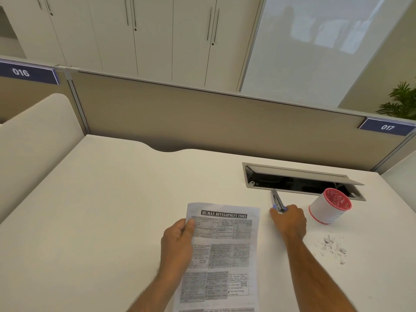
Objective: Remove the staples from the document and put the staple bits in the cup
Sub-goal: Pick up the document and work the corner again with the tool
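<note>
The printed document, headed "Human Development Index", lies on the white desk in front of me. My left hand grips its upper left edge, thumb on top of the page. My right hand rests on the desk just right of the page, closed around the near end of a grey and blue staple remover that points away from me. The white cup with a red rim and red inside stands to the right of that hand. A scatter of staple bits lies on the desk below the cup.
An open cable hatch is sunk into the desk just behind the staple remover and cup. A beige partition closes off the back of the desk. A pale side panel stands at the left.
</note>
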The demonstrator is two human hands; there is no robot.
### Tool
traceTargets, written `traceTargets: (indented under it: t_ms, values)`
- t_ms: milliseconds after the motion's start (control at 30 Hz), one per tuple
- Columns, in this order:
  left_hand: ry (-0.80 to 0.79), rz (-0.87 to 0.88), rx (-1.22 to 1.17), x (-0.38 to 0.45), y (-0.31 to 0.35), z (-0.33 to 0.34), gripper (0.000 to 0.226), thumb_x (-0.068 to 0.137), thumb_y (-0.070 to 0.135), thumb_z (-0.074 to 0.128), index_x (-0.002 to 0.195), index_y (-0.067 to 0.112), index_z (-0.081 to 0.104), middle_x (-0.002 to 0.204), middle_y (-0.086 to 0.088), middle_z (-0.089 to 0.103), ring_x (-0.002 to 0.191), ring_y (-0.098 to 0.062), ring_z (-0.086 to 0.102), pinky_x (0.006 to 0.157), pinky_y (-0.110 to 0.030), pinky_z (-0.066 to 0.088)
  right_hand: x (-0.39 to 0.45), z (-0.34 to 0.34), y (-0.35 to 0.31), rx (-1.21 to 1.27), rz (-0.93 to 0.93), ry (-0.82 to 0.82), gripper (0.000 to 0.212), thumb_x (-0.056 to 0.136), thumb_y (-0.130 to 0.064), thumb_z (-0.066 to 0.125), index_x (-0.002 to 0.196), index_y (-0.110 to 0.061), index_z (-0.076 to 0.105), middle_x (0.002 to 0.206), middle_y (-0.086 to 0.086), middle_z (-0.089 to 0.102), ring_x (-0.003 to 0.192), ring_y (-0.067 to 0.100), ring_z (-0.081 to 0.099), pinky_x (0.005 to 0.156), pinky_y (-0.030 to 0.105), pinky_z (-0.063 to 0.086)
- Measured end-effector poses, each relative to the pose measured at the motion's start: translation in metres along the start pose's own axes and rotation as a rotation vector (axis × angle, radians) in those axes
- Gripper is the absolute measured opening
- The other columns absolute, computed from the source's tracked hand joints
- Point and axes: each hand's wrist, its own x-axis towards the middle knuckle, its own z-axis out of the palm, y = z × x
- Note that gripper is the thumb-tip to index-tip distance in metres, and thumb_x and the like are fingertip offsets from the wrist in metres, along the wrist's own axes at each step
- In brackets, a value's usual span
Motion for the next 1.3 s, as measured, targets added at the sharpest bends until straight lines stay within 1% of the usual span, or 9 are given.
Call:
traceTargets:
  t_ms: [200,367,533,633,833,933,1033,1133,1300]
  values:
    - [-0.016,0.009,0.003,-0.003,-0.002,-0.003,0.032,0.1,0.03,0.051,0.084,0.011,0.069,0.082,-0.019,0.072,0.082,-0.044,0.067,0.073,-0.059,0.056,-0.036,-0.013,0.005,0.555,-0.032,0.152,0.038,0.082,-0.031,0.075,0.11,-0.009,0.063,0.112,0.011,0.067,0.1,0.026,0.06,0.092,0.039,0.049]
    - [-0.034,0.02,0.014,-0.008,-0.004,-0.003,0.034,0.1,0.033,0.052,0.082,0.009,0.066,0.084,-0.025,0.069,0.068,-0.035,0.065,0.071,-0.06,0.054,-0.063,-0.033,0.012,1.172,0.08,-0.071,0.04,0.089,-0.03,0.067,0.12,-0.009,0.052,0.097,0.012,0.071,0.087,0.033,0.071,0.078,0.044,0.058]
    - [-0.049,0.027,0.016,-0.017,-0.001,-0.003,0.035,0.1,0.034,0.052,0.079,0.009,0.066,0.08,-0.023,0.069,0.065,-0.033,0.064,0.07,-0.057,0.055,-0.095,-0.053,0.007,1.178,0.084,-0.189,0.043,0.083,-0.046,0.066,0.109,-0.015,0.054,0.087,0.014,0.07,0.043,0.014,0.047,0.04,0.022,0.038]
    - [-0.056,0.035,0.023,-0.023,0.0,-0.003,0.035,0.099,0.035,0.052,0.082,0.007,0.065,0.082,-0.023,0.069,0.073,-0.043,0.066,0.071,-0.059,0.054,-0.109,-0.065,0.002,1.106,0.062,-0.27,0.049,0.072,-0.052,0.066,0.096,-0.01,0.061,0.079,0.013,0.062,0.045,0.012,0.04,0.039,0.02,0.034]
    - [-0.069,0.043,0.017,-0.035,0.007,-0.005,0.035,0.1,0.031,0.052,0.077,0.007,0.066,0.078,-0.019,0.071,0.065,-0.029,0.065,0.068,-0.055,0.056,-0.128,-0.098,-0.018,1.341,0.059,-0.632,0.063,0.095,-0.059,0.032,0.117,-0.009,0.064,0.072,0.003,0.054,0.057,0.012,0.043,0.048,0.024,0.038]
    - [-0.074,0.049,0.008,-0.04,0.009,-0.007,0.035,0.099,0.031,0.052,0.08,0.004,0.065,0.079,-0.021,0.07,0.063,-0.026,0.064,0.067,-0.056,0.056,-0.139,-0.115,-0.031,1.287,-0.084,-0.692,0.056,0.091,-0.054,0.045,0.115,-0.007,0.064,0.078,0.004,0.056,0.061,0.015,0.049,0.048,0.024,0.043]
    - [-0.077,0.062,0.006,-0.045,0.011,-0.008,0.035,0.099,0.031,0.053,0.081,0.005,0.065,0.08,-0.022,0.07,0.069,-0.04,0.067,0.068,-0.057,0.055,-0.152,-0.131,-0.047,1.13,-0.338,-0.715,0.053,0.075,-0.046,0.076,0.11,-0.008,0.065,0.087,0.01,0.061,0.062,0.017,0.053,0.05,0.025,0.043]
    - [-0.083,0.068,0.002,-0.05,0.014,-0.008,0.034,0.099,0.031,0.053,0.081,0.006,0.067,0.08,-0.02,0.071,0.078,-0.044,0.067,0.069,-0.058,0.055,-0.164,-0.141,-0.062,0.782,-0.601,-0.65,0.032,0.073,-0.03,0.077,0.103,-0.022,0.072,0.088,0.008,0.067,0.062,0.016,0.055,0.052,0.027,0.045]
    - [-0.103,0.073,0.019,-0.059,0.021,-0.008,0.032,0.099,0.029,0.054,0.081,0.011,0.072,0.075,-0.009,0.075,0.073,-0.035,0.071,0.068,-0.054,0.058,-0.185,-0.15,-0.092,0.209,-0.905,-0.503,0.036,0.071,-0.042,0.082,0.103,-0.03,0.071,0.089,-0.014,0.069,0.064,-0.002,0.059,0.059,0.015,0.048]
